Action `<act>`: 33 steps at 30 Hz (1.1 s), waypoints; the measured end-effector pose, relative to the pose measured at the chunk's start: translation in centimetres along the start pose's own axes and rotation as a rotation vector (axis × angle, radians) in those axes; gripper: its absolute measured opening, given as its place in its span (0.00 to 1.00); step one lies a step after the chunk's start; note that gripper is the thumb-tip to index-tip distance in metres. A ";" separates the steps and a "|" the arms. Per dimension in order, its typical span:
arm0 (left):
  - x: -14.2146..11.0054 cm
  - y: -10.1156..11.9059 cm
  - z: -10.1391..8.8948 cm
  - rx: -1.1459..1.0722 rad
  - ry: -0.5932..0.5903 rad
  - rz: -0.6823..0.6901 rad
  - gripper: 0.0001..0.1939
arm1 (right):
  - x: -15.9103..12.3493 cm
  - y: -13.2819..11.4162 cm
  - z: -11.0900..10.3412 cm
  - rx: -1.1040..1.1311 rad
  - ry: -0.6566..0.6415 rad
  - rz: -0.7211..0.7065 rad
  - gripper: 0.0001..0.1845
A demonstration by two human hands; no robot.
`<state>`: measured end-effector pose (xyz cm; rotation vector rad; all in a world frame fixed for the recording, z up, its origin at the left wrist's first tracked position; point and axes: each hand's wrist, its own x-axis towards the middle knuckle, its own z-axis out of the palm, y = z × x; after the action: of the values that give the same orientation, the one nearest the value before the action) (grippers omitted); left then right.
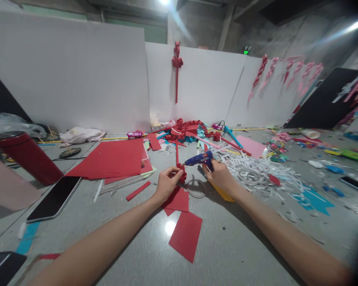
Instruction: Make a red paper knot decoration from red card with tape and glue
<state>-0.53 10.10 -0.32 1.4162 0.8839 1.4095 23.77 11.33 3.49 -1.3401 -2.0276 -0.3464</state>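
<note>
Floor [131,246]: grey and smooth, a bright glare spot at six o'clock between the forearms, thin dark joint lines towards eight.

Left hand [168,182]: at the centre of the clock, fingertips pinched on the red piece [182,173], whose thin red stem points to twelve.

Right hand [222,177]: apart from the other, wrapped round the glue gun [199,158], nozzle right by the red piece.

Ring [197,188]: thin, flat on the floor between five and six, near both hands.

Red paper: a big sheet [116,159] between nine and ten, small cards [185,236] at six.

Heap [181,129]: crumpled red and some teal paper at twelve, against the foot of the boards.

Shreds [265,167]: white, strewn loose at three, coloured scraps beyond.

Phone [55,198]: dark screen up, just below nine; a red flask [26,155] beside it at nine.

Boards [197,83]: white, upright, spanning ten to two. A red bow [177,61] with a long tail is up at twelve; red and pink twists [273,71] hang between one and two.

Room: bare concrete and beams overhead, glaring lights at twelve and two, green sign [246,50] at one.
</note>
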 end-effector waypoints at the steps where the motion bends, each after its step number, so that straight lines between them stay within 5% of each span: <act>1: 0.0 0.0 0.0 -0.001 -0.001 0.000 0.16 | 0.0 0.0 0.0 0.002 0.005 -0.009 0.11; 33: 0.0 0.6 0.1 0.015 0.030 0.030 0.15 | -0.1 1.3 0.0 0.021 0.054 -0.044 0.08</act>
<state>-0.54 9.95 0.22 1.4284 0.8966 1.4528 24.93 11.88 3.23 -1.2620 -2.0125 -0.3760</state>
